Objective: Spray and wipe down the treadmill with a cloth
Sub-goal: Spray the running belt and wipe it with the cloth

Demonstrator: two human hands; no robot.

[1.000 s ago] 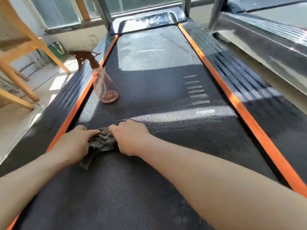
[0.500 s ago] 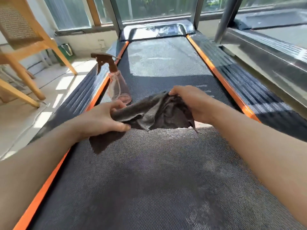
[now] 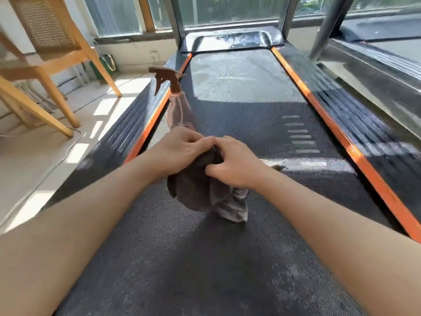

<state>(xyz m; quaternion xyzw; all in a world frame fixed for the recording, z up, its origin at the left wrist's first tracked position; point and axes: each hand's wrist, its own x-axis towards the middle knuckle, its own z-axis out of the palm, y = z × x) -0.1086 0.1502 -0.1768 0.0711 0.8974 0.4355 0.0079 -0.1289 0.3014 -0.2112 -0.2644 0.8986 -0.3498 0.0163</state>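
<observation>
Here, a dark grey cloth (image 3: 193, 190) is held gathered between both hands over the middle of the treadmill belt (image 3: 227, 270). The left hand (image 3: 182, 149) is curled over the cloth's top from the left, its fingers bent down around the bunched fabric. The right hand (image 3: 237, 165) is clenched on the same bunch from the right, with the thumb pressed in against the fabric. The two hands are set so close that their fingers touch.

Below the hands the cloth hangs in loose folds, and a paler corner is seen at its near right end. Whether that corner rests on the belt or hangs just above it cannot be told, since the frame is blurred there.

A spray bottle (image 3: 180, 110) with a clear pinkish body and a brown trigger head is stood upright at the left edge of the belt. It is just beyond the left hand, by which its base is hidden. The belt is flanked by orange strips (image 3: 353, 153) and dark ribbed side rails (image 3: 369, 124).

At the far end a glossy motor cover (image 3: 232, 38) is lit by sun, with a window (image 3: 227, 10) behind it. A wooden chair (image 3: 57, 55) with a cane back is placed on the floor (image 3: 34, 167) to the left. A second machine (image 3: 376, 65) is seen to the right.
</observation>
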